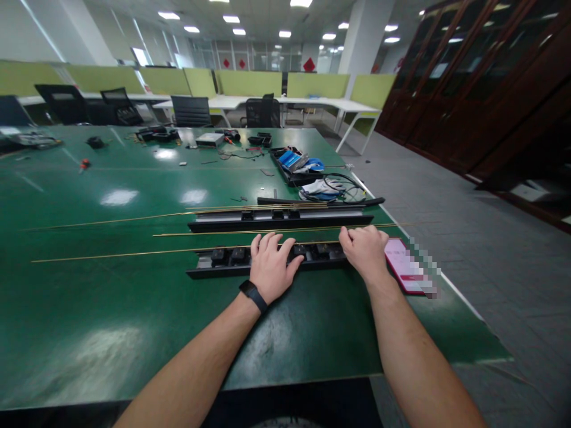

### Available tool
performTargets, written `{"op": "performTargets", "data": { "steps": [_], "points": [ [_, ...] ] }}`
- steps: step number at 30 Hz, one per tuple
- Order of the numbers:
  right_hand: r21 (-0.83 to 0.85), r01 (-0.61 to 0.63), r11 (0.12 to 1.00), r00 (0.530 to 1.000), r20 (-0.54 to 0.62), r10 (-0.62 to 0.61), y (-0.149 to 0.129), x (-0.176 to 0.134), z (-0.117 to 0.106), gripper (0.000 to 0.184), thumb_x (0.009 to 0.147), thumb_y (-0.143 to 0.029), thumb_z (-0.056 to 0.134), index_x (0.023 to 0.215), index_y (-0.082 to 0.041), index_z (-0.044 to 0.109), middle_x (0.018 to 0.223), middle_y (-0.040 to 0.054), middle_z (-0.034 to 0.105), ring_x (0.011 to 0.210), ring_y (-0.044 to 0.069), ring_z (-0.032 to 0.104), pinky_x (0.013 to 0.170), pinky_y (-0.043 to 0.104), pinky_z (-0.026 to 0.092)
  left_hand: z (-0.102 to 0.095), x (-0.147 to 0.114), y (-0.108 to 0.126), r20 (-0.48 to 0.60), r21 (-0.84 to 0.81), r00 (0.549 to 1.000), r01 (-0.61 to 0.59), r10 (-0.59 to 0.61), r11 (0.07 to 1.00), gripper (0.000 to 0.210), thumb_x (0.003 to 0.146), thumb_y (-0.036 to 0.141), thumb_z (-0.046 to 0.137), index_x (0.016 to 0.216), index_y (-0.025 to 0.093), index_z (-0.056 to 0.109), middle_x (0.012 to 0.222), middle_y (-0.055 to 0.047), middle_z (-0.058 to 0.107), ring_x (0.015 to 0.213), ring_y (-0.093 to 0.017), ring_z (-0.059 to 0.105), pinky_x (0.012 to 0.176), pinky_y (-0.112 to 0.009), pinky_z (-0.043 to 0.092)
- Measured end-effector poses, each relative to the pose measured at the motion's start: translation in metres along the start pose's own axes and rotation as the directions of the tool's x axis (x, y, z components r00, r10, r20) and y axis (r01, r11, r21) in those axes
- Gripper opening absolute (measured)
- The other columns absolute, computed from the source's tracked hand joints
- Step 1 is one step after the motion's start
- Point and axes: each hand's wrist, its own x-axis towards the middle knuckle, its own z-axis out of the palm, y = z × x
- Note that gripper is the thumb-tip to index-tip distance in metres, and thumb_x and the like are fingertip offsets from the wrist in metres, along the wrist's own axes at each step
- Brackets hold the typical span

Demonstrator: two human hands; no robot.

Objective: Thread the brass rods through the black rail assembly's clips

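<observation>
A long black rail [218,273] with a row of small black blocks [238,255] inside lies across the green table in front of me. Over its middle rests my left hand [271,264], fingers spread, a dark band on the wrist. My right hand [364,246] is closed in a fist at the rail's right end. A thin brass rod [111,255] runs along the rail's far side, under my left fingers, and into my right fist; the grip itself is hidden. Just beyond lie more thin rods [205,233] and a second black rail [223,226] with small blocks.
A phone [408,267] lies right of my right hand, near the table edge. Farther back are a black tray [289,177] with blue packets, a white glove [321,189] among cables, and a dark strip [375,202]. Electronic parts and wires [209,139] are scattered at the far side.
</observation>
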Motion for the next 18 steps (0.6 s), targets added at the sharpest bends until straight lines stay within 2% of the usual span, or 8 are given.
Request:
{"op": "performTargets", "data": {
  "steps": [18],
  "points": [
    [-0.059, -0.073, 0.996, 0.99, 0.115, 0.079, 0.0027, 0.0028, -0.0045, 0.05, 0.103, -0.04, 0.044, 0.075, -0.019, 0.079, 0.082, 0.0118, 0.076, 0.089, 0.025, 0.052, 0.079, 0.042, 0.022, 0.0005, -0.0006, -0.0015, -0.011, 0.002, 1.0, 0.0, 0.0, 1.0, 0.039, 0.099, 0.049, 0.06, 0.131, 0.027, 0.068, 0.135, -0.012, 0.067, 0.136, -0.032, 0.054, 0.124, -0.057, 0.029]
  ]
}}
